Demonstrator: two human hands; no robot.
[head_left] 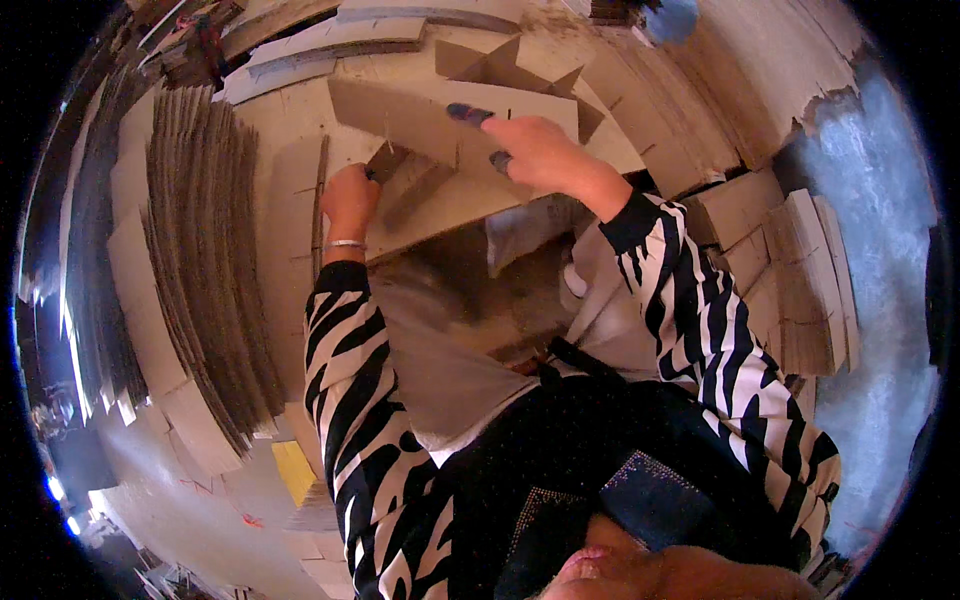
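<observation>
A partly slotted cardboard divider stands on the board in front of me, its long strip (385, 112) running left to right. My right hand (545, 155) reaches over this strip, index finger and thumb in dark finger covers and bent around it. Closed in a fist, my left hand (350, 200) grips the end of a short cardboard crosspiece (395, 165) on the near side of the long strip. More upright crosspieces (485, 62) stick out behind it. The left palm and the exact finger contact are hidden.
Tall stacks of cardboard strips (205, 240) line the left side. Flat cardboard stacks lie at the far edge (340, 45) and far right (660, 110). More slotted pieces (805, 280) stand at the right, next to a pale blue plastic sheet (880, 300).
</observation>
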